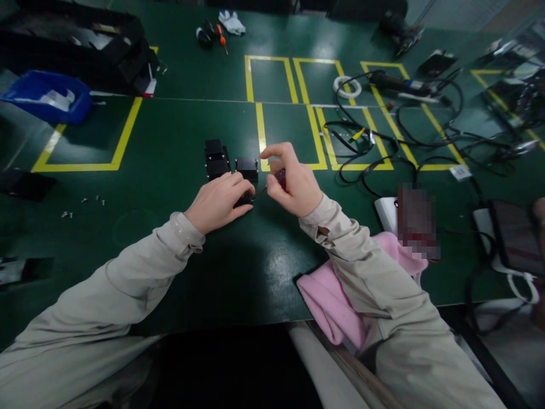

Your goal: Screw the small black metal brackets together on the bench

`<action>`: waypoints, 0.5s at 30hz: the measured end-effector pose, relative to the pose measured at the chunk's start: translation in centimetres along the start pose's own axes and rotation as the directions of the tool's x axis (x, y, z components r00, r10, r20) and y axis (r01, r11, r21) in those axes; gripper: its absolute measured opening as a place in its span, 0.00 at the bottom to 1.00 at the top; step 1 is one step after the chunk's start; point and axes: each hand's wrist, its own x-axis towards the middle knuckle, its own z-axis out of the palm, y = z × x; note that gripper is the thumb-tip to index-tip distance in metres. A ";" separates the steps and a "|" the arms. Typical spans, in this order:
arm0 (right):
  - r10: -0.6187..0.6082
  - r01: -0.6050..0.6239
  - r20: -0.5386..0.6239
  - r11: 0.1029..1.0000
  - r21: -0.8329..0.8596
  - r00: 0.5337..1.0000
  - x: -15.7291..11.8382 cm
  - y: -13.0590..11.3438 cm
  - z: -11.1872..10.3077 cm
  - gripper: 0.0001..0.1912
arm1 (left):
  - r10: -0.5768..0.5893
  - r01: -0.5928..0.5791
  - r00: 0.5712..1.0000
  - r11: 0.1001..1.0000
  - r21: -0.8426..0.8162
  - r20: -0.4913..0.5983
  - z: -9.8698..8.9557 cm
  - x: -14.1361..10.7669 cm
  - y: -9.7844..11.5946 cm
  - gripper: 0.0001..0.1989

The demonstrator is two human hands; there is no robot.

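Observation:
My left hand [221, 199] is closed around a small black block [244, 199] on the green table, pinching it between thumb and fingers. In my right hand [293, 182] is a screwdriver [280, 175] with a dark, see-through handle. Its thin shaft slants down left to the end of the held block; whether the tip sits in a screw is too small to tell. The right index finger is raised off the handle. Just beyond the left hand lie more black blocks with small screws at their corners, one by itself [247, 166] and others grouped together [216, 158].
Loose screws [67, 215] lie at the left, below a blue bin [79, 108]. An orange screwdriver [221, 37] and a white glove [232, 23] are at the far side. Black cables [361, 145] tangle on the right. Pink cloth [332, 301] hangs over the near edge.

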 end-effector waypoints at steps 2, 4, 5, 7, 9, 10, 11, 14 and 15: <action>-0.006 0.006 -0.001 1.000 0.007 1.000 0.0 0.1 0.0 0.20 | -0.007 0.006 1.000 1.000 0.019 0.030 -0.1 0.5 0.3 0.08; -0.016 0.016 0.001 1.000 0.015 1.000 0.0 0.2 0.1 0.20 | -0.004 0.002 0.998 0.999 0.037 0.070 -0.3 0.9 0.5 0.06; -0.018 0.018 0.004 1.000 0.018 1.000 0.0 0.2 0.1 0.20 | -0.003 -0.001 0.996 0.999 0.047 0.087 -0.5 1.1 0.6 0.06; -0.021 0.021 0.004 0.999 0.027 1.000 -0.1 0.3 0.1 0.20 | -0.001 -0.008 0.993 0.998 0.070 0.120 -0.7 1.4 0.8 0.05; -0.020 0.020 -0.003 0.999 0.037 1.000 -0.1 0.4 0.2 0.20 | -0.007 -0.008 0.989 0.995 0.102 0.149 -1.0 1.6 1.0 0.05; -0.021 0.022 -0.008 0.999 0.044 1.000 -0.1 0.4 0.2 0.20 | -0.013 -0.006 0.987 0.993 0.117 0.160 -1.1 1.7 1.1 0.06; -0.024 0.024 -0.015 0.998 0.050 1.000 -0.1 0.5 0.2 0.20 | -0.018 -0.005 0.985 0.991 0.131 0.171 -1.1 1.8 1.2 0.06; -0.022 0.023 -0.021 0.998 0.058 1.000 -0.1 0.5 0.2 0.20 | -0.034 0.001 0.979 0.987 0.160 0.200 -1.3 1.9 1.5 0.07; -0.020 0.021 -0.020 0.998 0.056 1.000 -0.1 0.6 0.2 0.20 | -0.039 0.003 0.977 0.986 0.167 0.212 -1.4 2.0 1.5 0.08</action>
